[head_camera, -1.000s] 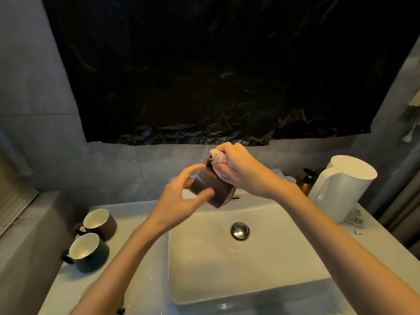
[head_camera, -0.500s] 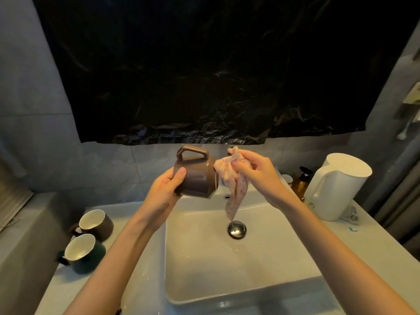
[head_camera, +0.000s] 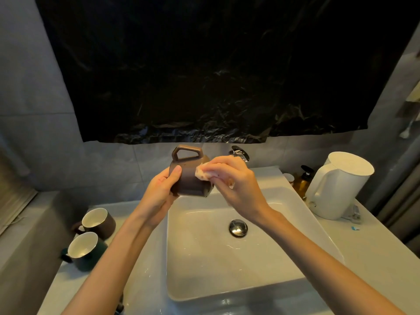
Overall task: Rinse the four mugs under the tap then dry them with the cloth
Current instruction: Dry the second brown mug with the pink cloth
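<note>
Drying mug (head_camera: 189, 181) gripped in left hand (head_camera: 160, 192), right hand (head_camera: 237, 181) pinching cloth (head_camera: 202, 174), apparently on its wall; turn mug steadily.

Three mugs appear, the held brown mug (head_camera: 188, 181), the worktop brown mug (head_camera: 105, 223) and the green mug (head_camera: 94, 254), plus one cloth (head_camera: 202, 173), one white kettle (head_camera: 341, 185), one pump bottle (head_camera: 302, 181).

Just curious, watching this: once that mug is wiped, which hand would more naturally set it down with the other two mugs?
Left, probably. The left hand grips the held mug, and the standing brown mug and green mug are on that side. The right hand is busy pinching the cloth.
</note>
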A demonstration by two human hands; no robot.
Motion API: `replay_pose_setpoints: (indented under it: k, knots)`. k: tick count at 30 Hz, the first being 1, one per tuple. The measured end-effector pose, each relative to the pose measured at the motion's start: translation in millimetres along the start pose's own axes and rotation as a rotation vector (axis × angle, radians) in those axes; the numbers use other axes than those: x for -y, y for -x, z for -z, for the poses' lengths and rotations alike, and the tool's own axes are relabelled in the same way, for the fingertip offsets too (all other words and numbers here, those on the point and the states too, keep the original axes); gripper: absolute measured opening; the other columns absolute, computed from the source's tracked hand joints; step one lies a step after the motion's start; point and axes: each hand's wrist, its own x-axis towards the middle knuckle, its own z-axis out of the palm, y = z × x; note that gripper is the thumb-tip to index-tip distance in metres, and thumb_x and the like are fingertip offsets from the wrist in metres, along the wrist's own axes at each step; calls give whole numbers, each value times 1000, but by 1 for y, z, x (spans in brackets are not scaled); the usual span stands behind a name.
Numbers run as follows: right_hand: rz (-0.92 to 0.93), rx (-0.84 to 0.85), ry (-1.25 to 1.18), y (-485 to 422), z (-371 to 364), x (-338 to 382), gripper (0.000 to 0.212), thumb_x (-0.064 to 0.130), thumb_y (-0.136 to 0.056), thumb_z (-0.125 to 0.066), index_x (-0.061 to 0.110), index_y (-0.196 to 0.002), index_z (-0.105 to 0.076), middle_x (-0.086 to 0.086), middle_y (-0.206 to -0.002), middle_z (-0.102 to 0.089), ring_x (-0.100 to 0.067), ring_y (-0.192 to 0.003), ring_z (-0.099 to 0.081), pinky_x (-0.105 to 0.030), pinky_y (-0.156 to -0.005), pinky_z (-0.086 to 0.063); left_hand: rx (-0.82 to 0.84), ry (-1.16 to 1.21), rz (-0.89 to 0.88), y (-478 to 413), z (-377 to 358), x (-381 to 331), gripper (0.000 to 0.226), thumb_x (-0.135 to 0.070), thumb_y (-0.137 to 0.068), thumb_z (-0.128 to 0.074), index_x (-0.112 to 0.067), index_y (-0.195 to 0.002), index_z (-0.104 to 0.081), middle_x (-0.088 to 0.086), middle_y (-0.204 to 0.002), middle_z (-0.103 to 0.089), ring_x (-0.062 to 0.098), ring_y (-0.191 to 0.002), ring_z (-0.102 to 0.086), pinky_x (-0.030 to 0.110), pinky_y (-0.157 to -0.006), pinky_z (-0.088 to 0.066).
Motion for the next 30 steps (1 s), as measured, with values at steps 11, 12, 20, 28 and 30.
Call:
replay_pose_setpoints:
  k: [11, 12, 20, 28, 30]
  knots:
    - [-385, -4, -276, -23, 6, -27, 14, 18, -96, -57, 19, -106, -68, 11, -102, -66, -7, -102, -60, -24, -84, -49, 89, 88, 3, 0, -5, -6, 30, -22, -100, -38, -14, -121, -59, 6, -113, -69, 14, -102, -65, 29, -87, -53]
    - [-459, -4, -337, -21, 5, -29, 14, 21, -96, -58, 19, -106, -67, 13, -100, -66, -6, -101, -61, -25, -83, -50, 79, 125, -1, 0, -5, -5, 31, -24, -100, -38, -13, -121, -58, 7, -115, -69, 16, -104, -64, 32, -89, -52]
    - [-621, -25, -564, 2, -23, -11, 7, 21, -91, -65, 18, -95, -61, -6, -98, -65, -16, -90, -62, -26, -68, -49, -132, 238, -129, -10, -13, -1, 31, -23, -101, -36, -14, -126, -53, 13, -125, -62, 21, -117, -58, 35, -101, -45]
    - [-145, -98, -110, -21, -13, 2, 20, 9, -89, -65, 20, -104, -72, 2, -104, -64, -10, -102, -56, -23, -85, -45, -149, -51, -232, -7, -9, 1, 20, -27, -96, -47, -22, -110, -61, -6, -102, -71, 8, -102, -63, 22, -88, -48]
    - [-240, -136, -156, -27, -10, -4, 18, 11, -91, -61, 19, -104, -71, 3, -104, -65, -7, -103, -57, -18, -85, -44, -121, -73, -220, -5, -8, 3, 22, -32, -93, -49, -22, -107, -62, 0, -104, -70, 14, -104, -63, 24, -89, -46]
